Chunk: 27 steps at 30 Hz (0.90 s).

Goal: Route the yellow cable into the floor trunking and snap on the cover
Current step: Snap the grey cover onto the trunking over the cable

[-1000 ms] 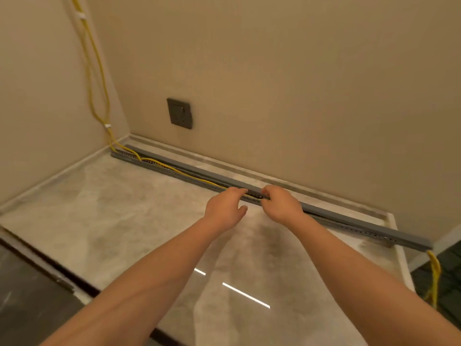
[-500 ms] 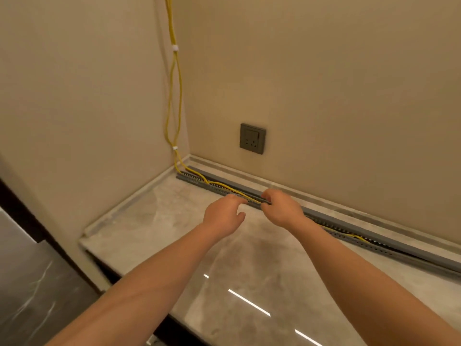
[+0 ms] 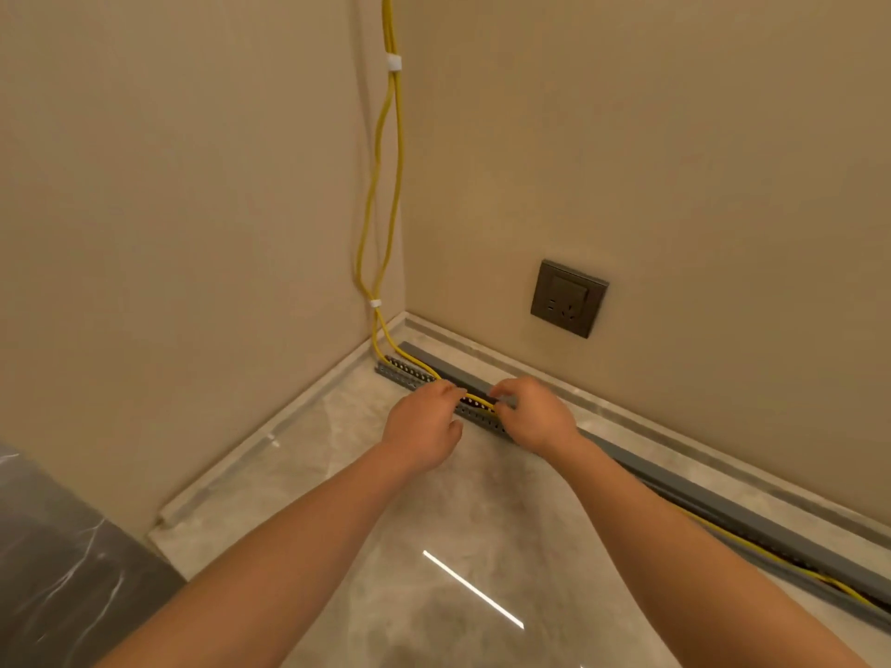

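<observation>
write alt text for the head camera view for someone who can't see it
Two bare hands, the left hand and right hand, press a yellow cable into grey perforated floor trunking running along the base of a beige wall. The cable drops down the room corner, bundled by white ties, and a dark wall socket sits above the trunking.

Two beige walls (image 3: 193, 209) meet in a corner. Dark grey socket (image 3: 569, 298) low on the right wall. Glossy light marble floor (image 3: 385, 547) with pale skirting strip (image 3: 260, 445) along wall bases, bright light streak (image 3: 472, 589) reflected. Dark marble slab (image 3: 62, 571) bottom left.
</observation>
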Each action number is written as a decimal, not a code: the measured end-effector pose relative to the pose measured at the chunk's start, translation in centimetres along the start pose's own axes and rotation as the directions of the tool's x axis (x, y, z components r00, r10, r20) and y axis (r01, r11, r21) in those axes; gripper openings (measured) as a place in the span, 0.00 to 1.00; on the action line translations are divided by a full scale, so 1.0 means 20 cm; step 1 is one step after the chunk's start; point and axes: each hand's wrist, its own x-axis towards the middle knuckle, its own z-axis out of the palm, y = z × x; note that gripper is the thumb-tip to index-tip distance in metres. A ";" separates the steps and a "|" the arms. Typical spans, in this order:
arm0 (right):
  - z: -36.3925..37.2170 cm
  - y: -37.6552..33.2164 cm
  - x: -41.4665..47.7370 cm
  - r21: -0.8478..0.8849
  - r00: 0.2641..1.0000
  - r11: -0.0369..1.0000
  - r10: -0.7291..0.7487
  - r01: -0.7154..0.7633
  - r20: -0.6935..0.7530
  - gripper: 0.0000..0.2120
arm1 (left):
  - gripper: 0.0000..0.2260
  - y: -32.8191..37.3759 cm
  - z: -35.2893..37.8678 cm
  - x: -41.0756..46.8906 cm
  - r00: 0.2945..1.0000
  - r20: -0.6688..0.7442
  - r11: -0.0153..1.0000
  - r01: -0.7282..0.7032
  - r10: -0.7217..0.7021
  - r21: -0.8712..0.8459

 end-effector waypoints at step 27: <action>0.27 -0.32 0.47 0.019 0.884 0.886 0.459 -0.462 0.089 0.20 | 0.12 -0.75 0.05 0.40 0.927 -0.028 0.926 -0.371 0.374 0.070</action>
